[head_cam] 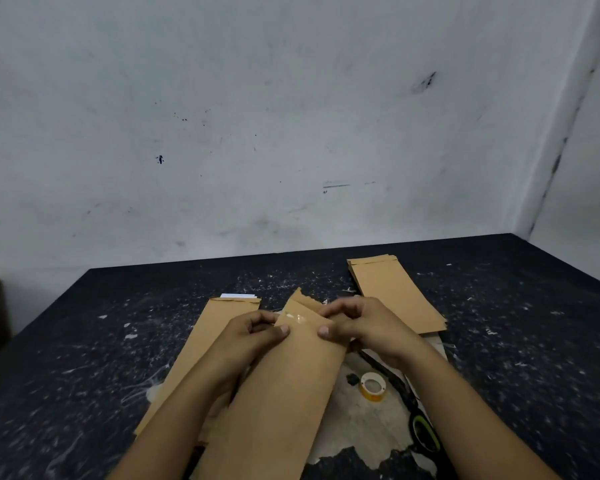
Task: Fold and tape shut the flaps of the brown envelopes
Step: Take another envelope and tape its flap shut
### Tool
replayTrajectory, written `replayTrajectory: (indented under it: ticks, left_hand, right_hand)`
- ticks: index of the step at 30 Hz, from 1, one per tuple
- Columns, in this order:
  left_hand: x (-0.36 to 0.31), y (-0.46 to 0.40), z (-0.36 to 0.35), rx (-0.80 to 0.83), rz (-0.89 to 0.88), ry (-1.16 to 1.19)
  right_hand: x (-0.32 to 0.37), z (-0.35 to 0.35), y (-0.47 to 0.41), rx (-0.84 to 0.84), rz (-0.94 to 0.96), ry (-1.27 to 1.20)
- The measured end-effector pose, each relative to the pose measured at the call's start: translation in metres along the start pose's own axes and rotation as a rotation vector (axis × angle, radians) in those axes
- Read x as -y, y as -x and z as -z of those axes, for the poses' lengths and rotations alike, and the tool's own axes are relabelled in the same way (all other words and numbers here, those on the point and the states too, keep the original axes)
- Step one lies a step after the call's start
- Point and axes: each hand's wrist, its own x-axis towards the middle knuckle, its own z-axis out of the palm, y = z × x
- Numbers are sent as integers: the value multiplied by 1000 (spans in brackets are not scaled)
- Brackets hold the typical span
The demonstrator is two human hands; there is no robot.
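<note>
I hold a long brown envelope (284,386) lifted above the table, its top end away from me. A strip of clear tape (296,318) lies across its folded flap. My left hand (253,336) pinches the envelope's left edge near the top, thumb on the front. My right hand (357,327) pinches the right edge at the same height, fingers curled over the flap. A stack of brown envelopes (219,327) lies under my left forearm, white paper showing at its top. Another stack of envelopes (395,296) lies at the back right.
A roll of clear tape with a yellow core (373,386) lies on the dark speckled table (84,341) right of the held envelope. Scissors with black-green handles (425,431) lie near my right forearm. A white wall stands behind the table.
</note>
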Motion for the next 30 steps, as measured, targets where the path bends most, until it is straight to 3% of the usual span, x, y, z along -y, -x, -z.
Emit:
replayTrajectory:
  ticks: [4, 14, 20, 25, 30]
  left_hand:
    - [0, -1, 3, 20, 83, 24]
    - [1, 0, 3, -37, 9, -10]
    - [4, -5, 9, -31, 25, -8]
    - [9, -6, 15, -53, 23, -187]
    - [19, -10, 11, -133, -41, -564]
  right_hand:
    - [-3, 2, -6, -124, 19, -94]
    - [-11, -3, -6, 1, 97, 44]
    - [-16, -5, -10, -39, 85, 44]
    - [-24, -7, -16, -52, 68, 173]
    - [-30, -10, -19, -77, 78, 434]
